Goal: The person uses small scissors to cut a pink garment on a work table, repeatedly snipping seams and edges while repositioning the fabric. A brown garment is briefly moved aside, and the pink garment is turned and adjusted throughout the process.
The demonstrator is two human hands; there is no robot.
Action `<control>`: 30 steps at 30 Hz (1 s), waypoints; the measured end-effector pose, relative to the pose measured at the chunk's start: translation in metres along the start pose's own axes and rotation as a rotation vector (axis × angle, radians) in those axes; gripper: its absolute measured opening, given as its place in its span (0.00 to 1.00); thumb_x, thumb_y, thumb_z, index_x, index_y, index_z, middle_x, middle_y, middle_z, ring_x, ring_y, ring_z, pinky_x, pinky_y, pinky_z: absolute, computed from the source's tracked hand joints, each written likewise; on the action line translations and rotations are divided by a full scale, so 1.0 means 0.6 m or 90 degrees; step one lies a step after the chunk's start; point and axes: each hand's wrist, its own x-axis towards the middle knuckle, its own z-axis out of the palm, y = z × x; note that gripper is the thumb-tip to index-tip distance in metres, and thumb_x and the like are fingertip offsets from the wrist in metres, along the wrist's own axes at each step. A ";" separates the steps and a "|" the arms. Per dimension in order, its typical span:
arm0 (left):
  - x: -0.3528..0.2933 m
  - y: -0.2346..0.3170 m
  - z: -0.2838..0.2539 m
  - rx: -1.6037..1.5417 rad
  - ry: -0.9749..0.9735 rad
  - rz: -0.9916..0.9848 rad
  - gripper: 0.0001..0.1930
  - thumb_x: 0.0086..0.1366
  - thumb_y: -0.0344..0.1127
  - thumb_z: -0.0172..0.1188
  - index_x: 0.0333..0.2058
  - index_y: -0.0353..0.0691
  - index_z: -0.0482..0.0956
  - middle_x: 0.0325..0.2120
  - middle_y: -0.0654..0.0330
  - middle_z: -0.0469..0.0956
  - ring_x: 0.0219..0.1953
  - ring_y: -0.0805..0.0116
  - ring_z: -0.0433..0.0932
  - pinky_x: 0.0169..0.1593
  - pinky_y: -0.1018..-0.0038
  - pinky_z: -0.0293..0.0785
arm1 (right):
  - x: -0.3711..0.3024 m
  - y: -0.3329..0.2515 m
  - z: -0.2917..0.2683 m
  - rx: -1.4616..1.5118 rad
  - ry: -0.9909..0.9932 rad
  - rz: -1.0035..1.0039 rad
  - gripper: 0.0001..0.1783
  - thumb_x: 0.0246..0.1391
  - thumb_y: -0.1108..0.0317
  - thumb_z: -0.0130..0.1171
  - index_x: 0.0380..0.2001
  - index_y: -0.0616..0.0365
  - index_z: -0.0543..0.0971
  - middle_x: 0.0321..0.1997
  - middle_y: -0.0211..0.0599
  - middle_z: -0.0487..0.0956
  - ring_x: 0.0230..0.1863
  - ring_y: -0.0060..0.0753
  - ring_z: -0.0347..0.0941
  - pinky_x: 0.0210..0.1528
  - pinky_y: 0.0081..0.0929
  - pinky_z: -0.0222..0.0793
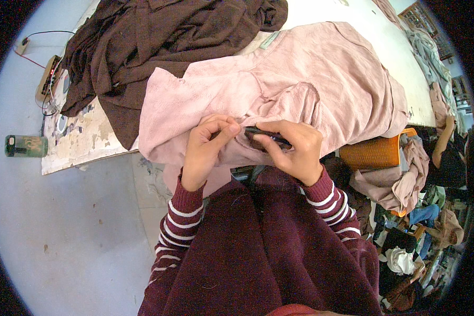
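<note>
A pale pink garment lies spread over the front edge of the table, bunched into folds around its middle. My left hand is closed in a pinch at the garment's near part, thumb against forefinger; any thread between them is too fine to make out. Just beside it, my right hand grips small black thread snips, whose tip points toward the left fingertips. The snips' far end is partly hidden by the thumb and fingers.
Dark brown cloth is heaped on the white, worn table. A green cylindrical container projects beyond the left edge, near a power strip with cords. At right, an orange basket holds cloth, with piled scraps below.
</note>
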 end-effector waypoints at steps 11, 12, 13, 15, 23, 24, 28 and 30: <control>-0.029 -0.013 0.042 0.285 0.234 0.298 0.13 0.54 0.35 0.68 0.36 0.37 0.77 0.40 0.57 0.72 0.44 0.62 0.70 0.48 0.70 0.65 | 0.021 0.036 0.011 0.320 -0.066 0.125 0.12 0.38 0.78 0.63 0.32 0.63 0.78 0.35 0.40 0.76 0.37 0.35 0.73 0.42 0.25 0.67; -0.038 -0.018 0.058 0.294 0.237 0.348 0.17 0.52 0.36 0.69 0.37 0.38 0.75 0.40 0.56 0.71 0.45 0.59 0.69 0.49 0.67 0.65 | 0.017 0.037 0.014 0.337 -0.030 0.112 0.12 0.36 0.81 0.59 0.30 0.63 0.76 0.35 0.38 0.74 0.36 0.31 0.71 0.41 0.23 0.65; -0.049 -0.023 0.074 0.311 0.240 0.384 0.20 0.49 0.36 0.71 0.39 0.39 0.73 0.41 0.55 0.70 0.46 0.57 0.69 0.50 0.65 0.64 | 0.012 0.037 0.017 0.358 0.009 0.114 0.12 0.34 0.84 0.56 0.28 0.63 0.74 0.35 0.36 0.72 0.36 0.28 0.68 0.40 0.21 0.64; -0.057 -0.035 0.100 0.380 0.264 0.418 0.25 0.44 0.36 0.73 0.40 0.41 0.69 0.43 0.53 0.69 0.48 0.51 0.68 0.53 0.58 0.61 | 0.002 0.033 0.022 0.366 0.069 0.105 0.13 0.30 0.88 0.50 0.23 0.60 0.68 0.33 0.33 0.65 0.33 0.23 0.62 0.36 0.16 0.58; -0.037 -0.042 0.078 0.461 0.222 0.430 0.10 0.47 0.28 0.64 0.29 0.39 0.74 0.40 0.55 0.74 0.47 0.51 0.70 0.54 0.58 0.61 | -0.012 0.041 0.029 0.396 0.234 0.082 0.13 0.34 0.86 0.56 0.25 0.60 0.69 0.33 0.33 0.69 0.33 0.24 0.64 0.37 0.18 0.60; -0.039 -0.038 0.075 0.427 0.190 0.432 0.08 0.48 0.27 0.64 0.28 0.39 0.75 0.38 0.56 0.75 0.45 0.53 0.71 0.53 0.60 0.63 | -0.014 0.044 0.029 0.434 0.219 0.109 0.12 0.36 0.85 0.57 0.25 0.59 0.68 0.32 0.31 0.69 0.33 0.23 0.64 0.37 0.17 0.60; -0.052 -0.026 0.074 0.093 0.124 0.219 0.04 0.55 0.23 0.62 0.30 0.37 0.76 0.33 0.57 0.78 0.36 0.65 0.77 0.46 0.73 0.72 | -0.021 0.051 0.031 0.619 0.204 0.258 0.10 0.43 0.81 0.60 0.26 0.58 0.69 0.31 0.27 0.69 0.33 0.19 0.63 0.38 0.17 0.59; -0.054 -0.021 0.068 -0.029 0.095 0.135 0.04 0.59 0.23 0.61 0.33 0.35 0.76 0.32 0.60 0.79 0.33 0.75 0.77 0.40 0.81 0.73 | -0.019 0.053 0.030 0.667 0.156 0.336 0.10 0.45 0.79 0.61 0.29 0.58 0.70 0.31 0.26 0.70 0.35 0.19 0.65 0.40 0.17 0.61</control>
